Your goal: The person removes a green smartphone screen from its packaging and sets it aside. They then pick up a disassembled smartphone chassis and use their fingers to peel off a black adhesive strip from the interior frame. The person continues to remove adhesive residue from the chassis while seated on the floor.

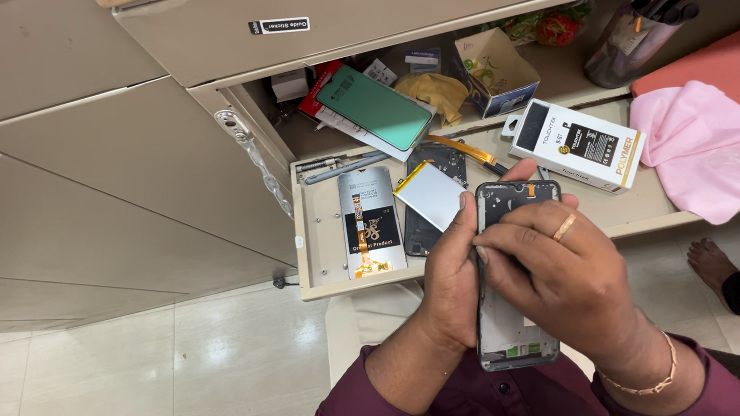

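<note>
Both hands grip one opened smartphone chassis (512, 285), held upright at the 6 o'clock part of the view. Left hand (450, 281) wraps the chassis's left edge, fingers curled shut against it. Right hand (563, 276) lies across the exposed interior, fingers closed over the frame, a gold ring (564, 227) on one finger and a thin chain bracelet (648, 380) at the wrist. Maroon sleeves cover both forearms.

Work surface: a beige pull-out drawer tray (325, 256), flat and smooth, projecting from a beige cabinet (72, 171) with plain matte panels. Floor (135, 380) at 7 o'clock is glossy pale tile.

On the tray, at 11 o'clock of the hands:
- a thin rectangular battery (430, 196), silver face with yellow edge, tilted, overlapping a dark phone frame (438, 171);
- a grey display panel (371, 221) with an orange flex ribbon, lying flat.

At 12 o'clock, a green-faced screen (375, 107) rests tilted in the cabinet recess beside a small open carton (494, 72).

At 1 o'clock, a white rectangular battery box (577, 144) lies just beyond the chassis. At 2 o'clock, a soft pink cloth (695, 153) drapes over the tray edge, beside an orange-red pad (732, 65) and a pen cup (632, 42).

Another person's bare foot (712, 263) rests on the floor at 3 o'clock.
</note>
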